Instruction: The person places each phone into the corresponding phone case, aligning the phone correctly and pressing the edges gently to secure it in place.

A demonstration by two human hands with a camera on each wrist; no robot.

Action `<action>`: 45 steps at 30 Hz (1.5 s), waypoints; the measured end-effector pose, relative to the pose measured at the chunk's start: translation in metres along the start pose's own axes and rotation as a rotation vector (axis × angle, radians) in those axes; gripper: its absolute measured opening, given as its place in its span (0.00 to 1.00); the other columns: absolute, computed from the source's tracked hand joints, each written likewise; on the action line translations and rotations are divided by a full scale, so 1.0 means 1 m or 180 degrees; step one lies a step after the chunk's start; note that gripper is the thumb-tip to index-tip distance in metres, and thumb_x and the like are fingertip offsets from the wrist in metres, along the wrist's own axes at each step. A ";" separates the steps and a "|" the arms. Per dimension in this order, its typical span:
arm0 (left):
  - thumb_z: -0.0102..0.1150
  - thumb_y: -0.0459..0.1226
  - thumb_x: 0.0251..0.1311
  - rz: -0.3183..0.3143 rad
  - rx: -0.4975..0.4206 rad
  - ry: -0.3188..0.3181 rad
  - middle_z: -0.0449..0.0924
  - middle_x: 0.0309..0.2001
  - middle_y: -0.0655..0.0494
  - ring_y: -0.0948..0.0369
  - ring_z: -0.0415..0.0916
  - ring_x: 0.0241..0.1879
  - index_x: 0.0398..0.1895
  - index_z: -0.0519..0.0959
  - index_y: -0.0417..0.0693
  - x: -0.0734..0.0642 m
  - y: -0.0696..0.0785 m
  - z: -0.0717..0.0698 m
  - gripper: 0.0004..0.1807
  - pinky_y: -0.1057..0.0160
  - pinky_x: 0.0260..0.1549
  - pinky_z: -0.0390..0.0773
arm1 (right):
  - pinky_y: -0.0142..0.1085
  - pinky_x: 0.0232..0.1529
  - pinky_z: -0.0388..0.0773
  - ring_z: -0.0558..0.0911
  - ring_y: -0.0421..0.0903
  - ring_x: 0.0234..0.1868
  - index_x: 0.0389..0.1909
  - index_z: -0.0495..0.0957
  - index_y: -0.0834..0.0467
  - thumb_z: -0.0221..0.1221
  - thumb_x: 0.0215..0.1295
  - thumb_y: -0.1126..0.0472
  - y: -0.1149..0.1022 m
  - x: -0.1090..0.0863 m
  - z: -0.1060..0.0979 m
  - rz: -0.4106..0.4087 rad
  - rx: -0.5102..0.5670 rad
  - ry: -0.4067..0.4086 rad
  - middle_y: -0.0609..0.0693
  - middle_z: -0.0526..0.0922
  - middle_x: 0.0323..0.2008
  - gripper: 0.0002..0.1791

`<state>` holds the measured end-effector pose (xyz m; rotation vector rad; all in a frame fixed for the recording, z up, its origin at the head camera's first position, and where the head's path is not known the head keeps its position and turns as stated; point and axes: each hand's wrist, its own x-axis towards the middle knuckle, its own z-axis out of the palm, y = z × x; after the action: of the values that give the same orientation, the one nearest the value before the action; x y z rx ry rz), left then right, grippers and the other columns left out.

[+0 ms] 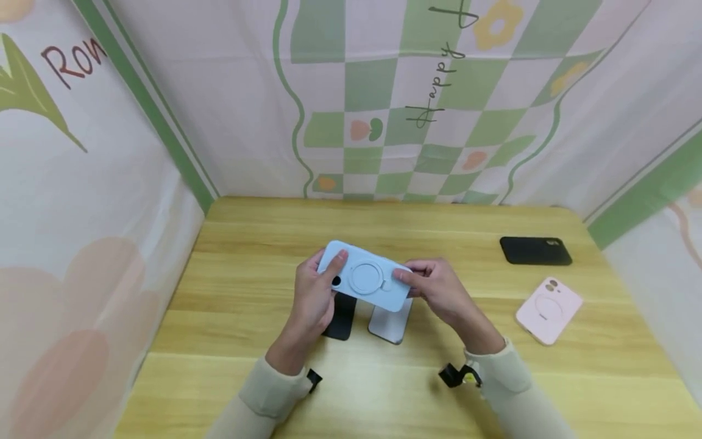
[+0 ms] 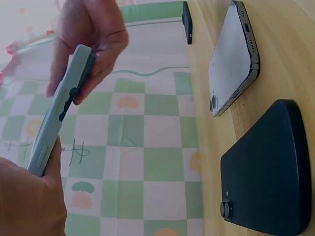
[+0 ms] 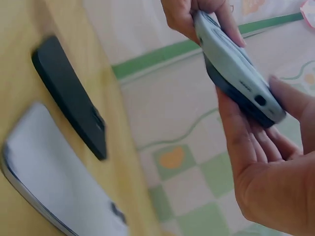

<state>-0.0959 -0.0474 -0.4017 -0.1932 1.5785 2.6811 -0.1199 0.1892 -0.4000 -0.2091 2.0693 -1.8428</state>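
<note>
A light blue phone case with a ring on its back is held up over the table between two hands. My left hand grips its left end, thumb on top near the camera hole. At the other end my right hand pinches the corner, thumb on the back and fingers beneath. Against the case's inner side lies a dark slab, like a phone, whose edge stands out from the case. Below the hands, a black phone or case and a white phone lie on the table, both partly covered from above.
On the wooden table, a black phone case lies at the back right, with a pink phone case in front of it. Patterned cloth hangs behind the table and along both sides.
</note>
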 end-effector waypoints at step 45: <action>0.52 0.31 0.80 -0.0081 0.0055 -0.0228 0.76 0.65 0.38 0.53 0.77 0.63 0.69 0.73 0.30 0.001 -0.007 -0.008 0.19 0.59 0.63 0.80 | 0.30 0.35 0.87 0.89 0.39 0.33 0.37 0.92 0.52 0.56 0.81 0.65 0.019 0.002 -0.001 -0.0127 0.1179 -0.0303 0.47 0.92 0.35 0.16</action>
<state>-0.0952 -0.0511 -0.4113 -0.1148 1.5674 2.6232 -0.1195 0.1924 -0.4184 -0.2354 1.6354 -2.1524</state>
